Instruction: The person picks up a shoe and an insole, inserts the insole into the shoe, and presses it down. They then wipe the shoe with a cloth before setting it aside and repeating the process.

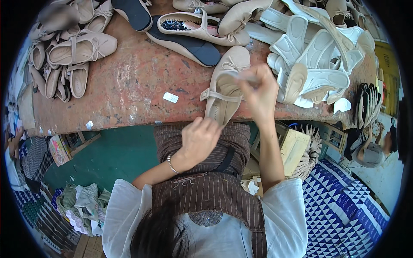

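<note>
A beige flat shoe [232, 64] with a bow and a buckled strap lies at the table's front edge, toe pointing away from me. My left hand [200, 139], a bracelet at its wrist, is closed on the shoe's heel. Over the shoe's opening, on its right side, is my right hand [261, 92]. Its fingers are curled together and partly blurred by motion. A pale blurred bit shows at the fingertips, and I cannot make out what it is. The insole inside the shoe is partly visible below the strap.
Finished-looking beige shoes [81, 49] are heaped at the left. More shoes [189, 28] lie at the back, some with dark soles. White insoles [318, 51] pile up at the right. A small white label [171, 97] lies on the reddish table [142, 77]. Another person [372, 150] is at far right.
</note>
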Action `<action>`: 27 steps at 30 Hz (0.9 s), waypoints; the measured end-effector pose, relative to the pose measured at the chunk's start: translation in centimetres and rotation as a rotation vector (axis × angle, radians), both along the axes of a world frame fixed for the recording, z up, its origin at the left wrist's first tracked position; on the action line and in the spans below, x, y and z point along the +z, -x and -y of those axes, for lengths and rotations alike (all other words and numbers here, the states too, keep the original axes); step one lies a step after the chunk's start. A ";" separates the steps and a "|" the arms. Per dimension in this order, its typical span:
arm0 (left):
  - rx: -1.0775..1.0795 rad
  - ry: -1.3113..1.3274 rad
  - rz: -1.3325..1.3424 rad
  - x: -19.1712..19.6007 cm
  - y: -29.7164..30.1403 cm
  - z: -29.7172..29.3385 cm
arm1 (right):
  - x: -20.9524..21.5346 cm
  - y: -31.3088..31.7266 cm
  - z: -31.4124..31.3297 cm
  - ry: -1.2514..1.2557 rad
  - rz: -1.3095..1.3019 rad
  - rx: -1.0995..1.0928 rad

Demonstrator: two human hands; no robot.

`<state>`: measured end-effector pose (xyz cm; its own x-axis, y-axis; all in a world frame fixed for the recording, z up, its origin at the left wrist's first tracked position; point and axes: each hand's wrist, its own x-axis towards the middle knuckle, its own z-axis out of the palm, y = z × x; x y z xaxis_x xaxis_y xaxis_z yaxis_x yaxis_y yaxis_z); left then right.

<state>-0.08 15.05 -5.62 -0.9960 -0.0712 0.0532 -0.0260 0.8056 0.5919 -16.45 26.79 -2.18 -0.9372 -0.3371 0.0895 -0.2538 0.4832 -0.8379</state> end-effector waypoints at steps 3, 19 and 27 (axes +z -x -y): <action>-0.175 0.138 -0.065 -0.1 0.1 -1.3 | -1.0 -6.5 -1.4 -0.255 -0.179 0.230; -0.234 0.232 0.042 -3.0 0.4 -1.3 | -6.8 -6.1 0.9 -0.449 -0.331 0.248; -0.238 0.202 0.039 -3.6 0.1 -1.0 | -5.9 -4.4 2.5 -0.607 -0.368 0.192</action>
<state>-0.15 16.10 -9.17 -0.9851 0.1719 0.0042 0.1577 0.8930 0.4215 -12.06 24.31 -8.07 -0.8017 -0.5829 0.1322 -0.5942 0.7535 -0.2815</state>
